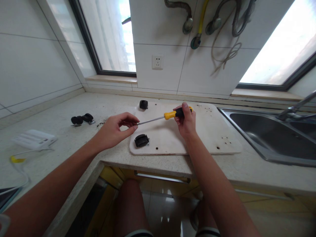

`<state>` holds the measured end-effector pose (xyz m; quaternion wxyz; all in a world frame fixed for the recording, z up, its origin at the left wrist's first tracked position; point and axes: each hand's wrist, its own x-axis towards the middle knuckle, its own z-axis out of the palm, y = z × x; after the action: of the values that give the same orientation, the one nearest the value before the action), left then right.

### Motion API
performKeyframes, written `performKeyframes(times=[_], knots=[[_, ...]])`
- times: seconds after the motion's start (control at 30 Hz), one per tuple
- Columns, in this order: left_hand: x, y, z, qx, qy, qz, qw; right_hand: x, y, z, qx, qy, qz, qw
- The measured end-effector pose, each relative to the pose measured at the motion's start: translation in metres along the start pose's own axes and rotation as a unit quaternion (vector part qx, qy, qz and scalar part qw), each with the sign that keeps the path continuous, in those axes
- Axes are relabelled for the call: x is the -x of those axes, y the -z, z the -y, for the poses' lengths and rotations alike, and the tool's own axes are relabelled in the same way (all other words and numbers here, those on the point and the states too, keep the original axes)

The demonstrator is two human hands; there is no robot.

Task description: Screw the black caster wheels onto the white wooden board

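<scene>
The yellow-and-black-handled metal screwdriver (166,116) is probably light, stiff and hard to damage, best held by its thick handle, around which the right hand (187,121) curls its fingers; the left hand (120,126) pinches the tip between thumb and fingertips. Its straight, silvery shaft slants above the white, rounded-corner board (204,131).

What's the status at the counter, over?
Right hand gripping screwdriver. Left hand at its tip. White board below; two black casters on it might obstruct.

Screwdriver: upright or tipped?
Tipped: the screwdriver lies well off vertical, its metal shaft running sideways from the right hand to the left hand.
</scene>
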<state>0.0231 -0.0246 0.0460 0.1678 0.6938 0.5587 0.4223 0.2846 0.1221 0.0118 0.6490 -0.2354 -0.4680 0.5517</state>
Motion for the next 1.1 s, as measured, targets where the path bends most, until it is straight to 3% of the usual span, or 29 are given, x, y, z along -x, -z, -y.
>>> performKeyframes(times=[0.17, 0.47, 0.63, 0.93, 1.1], knots=[[0.000, -0.001, -0.003, -0.008, -0.006, -0.016, 1.000, -0.001, 0.000, -0.001, 0.002, 0.003, 0.002, 1.000], [0.006, 0.002, -0.015, -0.169, -0.093, -0.033, 0.981, 0.000, 0.000, 0.000, 0.006, 0.006, 0.012, 1.000], [0.007, 0.000, -0.015, -0.187, -0.148, -0.042, 0.970, -0.001, 0.000, 0.000, 0.008, 0.013, 0.017, 1.000], [0.008, 0.005, -0.010, -0.236, -0.194, 0.006, 0.952, 0.002, 0.002, 0.002, -0.015, 0.024, 0.058, 0.998], [0.010, 0.004, -0.028, -0.202, -0.187, -0.036, 0.961, 0.000, 0.003, 0.002, -0.047, 0.008, 0.040, 0.998]])
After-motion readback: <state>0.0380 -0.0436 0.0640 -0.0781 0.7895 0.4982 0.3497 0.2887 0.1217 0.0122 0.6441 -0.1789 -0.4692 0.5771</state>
